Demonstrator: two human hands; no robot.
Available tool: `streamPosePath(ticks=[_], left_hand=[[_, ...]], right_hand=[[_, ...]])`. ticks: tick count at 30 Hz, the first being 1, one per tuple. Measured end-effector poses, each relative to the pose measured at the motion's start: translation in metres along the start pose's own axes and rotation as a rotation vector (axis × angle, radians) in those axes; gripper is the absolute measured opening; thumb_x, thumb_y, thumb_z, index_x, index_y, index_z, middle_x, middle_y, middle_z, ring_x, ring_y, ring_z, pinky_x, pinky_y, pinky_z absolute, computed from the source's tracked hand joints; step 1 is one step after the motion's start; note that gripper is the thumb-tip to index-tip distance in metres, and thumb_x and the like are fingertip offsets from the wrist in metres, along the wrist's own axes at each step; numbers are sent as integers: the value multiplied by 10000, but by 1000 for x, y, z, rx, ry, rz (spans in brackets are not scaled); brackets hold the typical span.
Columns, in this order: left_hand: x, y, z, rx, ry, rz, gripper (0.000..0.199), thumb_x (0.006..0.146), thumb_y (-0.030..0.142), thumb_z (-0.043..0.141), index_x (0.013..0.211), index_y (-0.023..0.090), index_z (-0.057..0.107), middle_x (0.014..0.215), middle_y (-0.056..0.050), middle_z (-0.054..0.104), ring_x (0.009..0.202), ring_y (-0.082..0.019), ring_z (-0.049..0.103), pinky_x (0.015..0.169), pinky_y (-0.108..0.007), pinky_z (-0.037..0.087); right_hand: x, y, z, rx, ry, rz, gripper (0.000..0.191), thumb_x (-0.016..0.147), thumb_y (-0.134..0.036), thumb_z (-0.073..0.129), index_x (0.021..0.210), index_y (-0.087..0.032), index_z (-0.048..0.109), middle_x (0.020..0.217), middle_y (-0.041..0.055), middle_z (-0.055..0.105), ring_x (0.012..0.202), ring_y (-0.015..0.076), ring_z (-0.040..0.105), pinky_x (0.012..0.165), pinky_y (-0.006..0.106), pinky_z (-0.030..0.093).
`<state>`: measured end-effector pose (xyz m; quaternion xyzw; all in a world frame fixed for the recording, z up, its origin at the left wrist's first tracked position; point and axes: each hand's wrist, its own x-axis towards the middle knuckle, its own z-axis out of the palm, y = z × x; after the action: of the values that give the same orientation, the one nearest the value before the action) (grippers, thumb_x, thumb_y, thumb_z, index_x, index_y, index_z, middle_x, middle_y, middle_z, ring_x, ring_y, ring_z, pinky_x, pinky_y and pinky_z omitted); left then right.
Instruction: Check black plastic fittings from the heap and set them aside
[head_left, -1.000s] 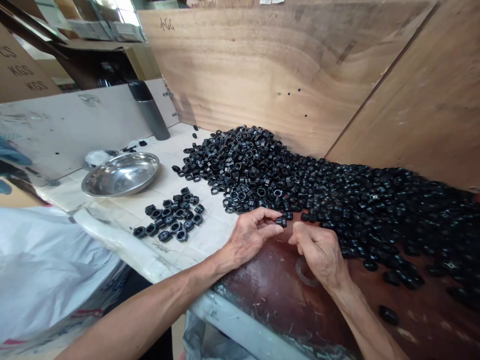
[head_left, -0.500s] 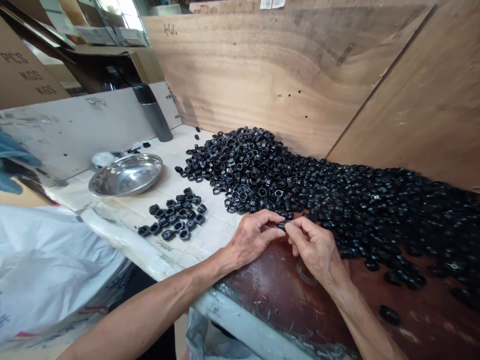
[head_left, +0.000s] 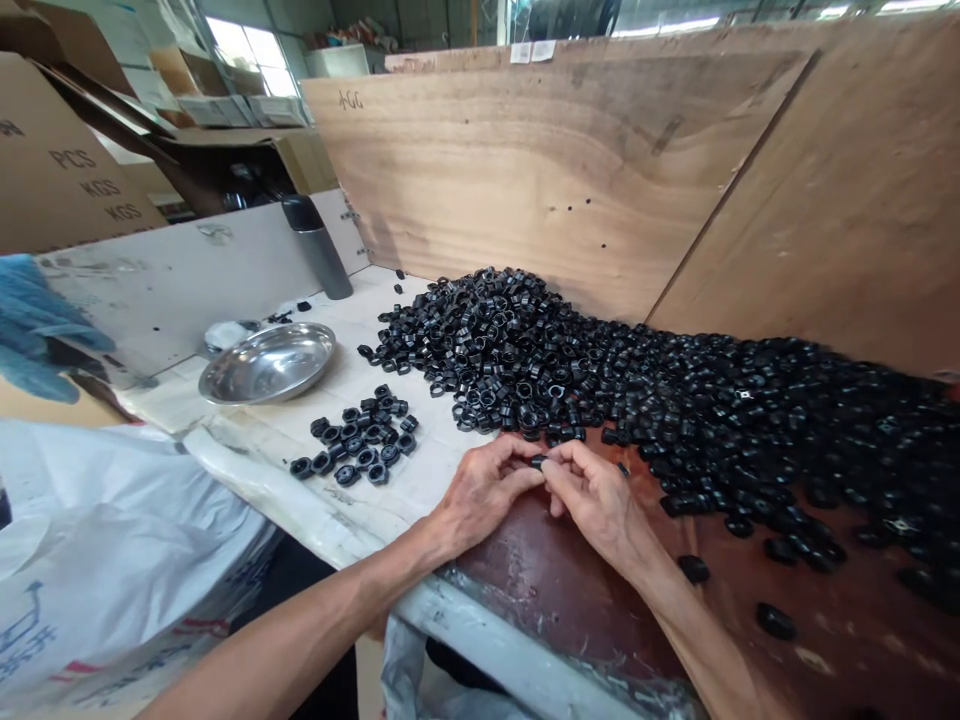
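Note:
Between my two hands is a small black plastic part (head_left: 538,461), mostly covered by fingertips. My left hand (head_left: 484,490) pinches its left side with thumb and forefinger. From the right, my right hand (head_left: 596,495) closes thumb and fingers on the same part. Just beyond the hands rises a large heap of black ring-shaped plastic parts (head_left: 510,340), which spreads into a mass of black plastic pieces (head_left: 757,430) on the right. A small group of black plastic parts (head_left: 360,435) lies to the left of my left hand.
A shallow steel bowl (head_left: 270,365) stands at the left, with a dark grey bottle (head_left: 321,250) behind it. Wooden boards (head_left: 555,170) wall off the back. White sacks (head_left: 97,560) sit at lower left beside the table edge. Loose black pieces (head_left: 775,620) lie at right.
The view has tilted up and shifted slightly. My hands remain together on the small part, a little further left over the brown surface. Another loose black piece now shows beside my right forearm.

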<state>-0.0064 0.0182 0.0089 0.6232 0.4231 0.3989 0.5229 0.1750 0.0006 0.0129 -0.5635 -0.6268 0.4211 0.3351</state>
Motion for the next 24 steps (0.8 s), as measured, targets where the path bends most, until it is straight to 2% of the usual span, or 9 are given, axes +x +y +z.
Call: streamPosePath(ticks=[4, 8, 11, 14, 16, 17, 19, 22, 24], left_hand=[[-15, -6, -8, 48, -7, -94, 212, 886, 288, 694, 1058, 164, 712, 991, -53, 770, 918, -210, 713, 868, -325, 549], [-30, -18, -18, 342, -80, 154, 193, 972, 247, 565, 1133, 209, 665, 1050, -44, 739, 981, -196, 690, 931, -331, 524], [-35, -14, -35, 610, -223, 307, 229, 986, 177, 472, 1155, 207, 625, 1053, -64, 701, 974, -196, 666, 892, -321, 526], [-31, 3, -54, 956, -339, 279, 164, 918, 154, 512, 1002, 187, 649, 925, -71, 667, 842, -215, 641, 769, -327, 522], [-24, 12, -59, 1160, -324, 246, 105, 893, 198, 563, 832, 179, 646, 845, -83, 641, 797, -234, 612, 723, -344, 503], [-19, 15, -56, 1228, -287, 252, 141, 898, 229, 576, 782, 177, 636, 835, -94, 634, 807, -245, 601, 721, -353, 496], [-8, 14, -42, 1273, -196, 310, 208, 940, 287, 556, 787, 171, 635, 860, -110, 629, 846, -256, 587, 744, -364, 491], [13, 4, -6, 1156, -142, 390, 203, 996, 282, 475, 960, 167, 639, 899, -88, 623, 842, -227, 587, 784, -352, 498], [26, -4, 15, 1125, -132, 381, 189, 985, 219, 468, 1072, 159, 625, 946, -95, 619, 842, -229, 588, 761, -349, 497]], right_hand=[[-5, -2, 14, 43, -39, 17, 254, 956, -424, 546, 843, -204, 603, 556, -38, 635, 572, 153, 616, 623, 256, 450], [-11, -1, 34, 220, -130, 219, 299, 936, -413, 511, 720, -210, 549, 467, -53, 544, 446, 130, 517, 536, 249, 414], [-12, -2, 29, 54, -161, 204, 327, 934, -425, 497, 683, -220, 538, 511, -33, 562, 427, 130, 492, 502, 259, 379], [-10, -1, -1, -444, 124, 30, 316, 896, -439, 596, 667, -223, 569, 646, 23, 629, 582, 173, 575, 562, 283, 357], [-9, 2, -25, -701, 334, 32, 184, 836, -378, 690, 778, -219, 618, 813, 59, 654, 658, 198, 607, 575, 295, 337], [-8, 4, -34, -801, 372, 84, 167, 816, -356, 716, 834, -213, 632, 893, 81, 649, 652, 203, 607, 562, 301, 317], [-7, 9, -45, -867, 332, 146, 123, 813, -258, 713, 883, -193, 636, 946, 107, 632, 665, 214, 616, 563, 305, 311], [-5, 15, -45, -779, 188, 95, 117, 803, -63, 626, 845, -172, 635, 895, 106, 642, 782, 234, 645, 660, 307, 381], [-2, 17, -39, -730, 166, 59, 138, 790, -39, 610, 825, -168, 643, 893, 111, 663, 848, 245, 651, 725, 310, 405]])
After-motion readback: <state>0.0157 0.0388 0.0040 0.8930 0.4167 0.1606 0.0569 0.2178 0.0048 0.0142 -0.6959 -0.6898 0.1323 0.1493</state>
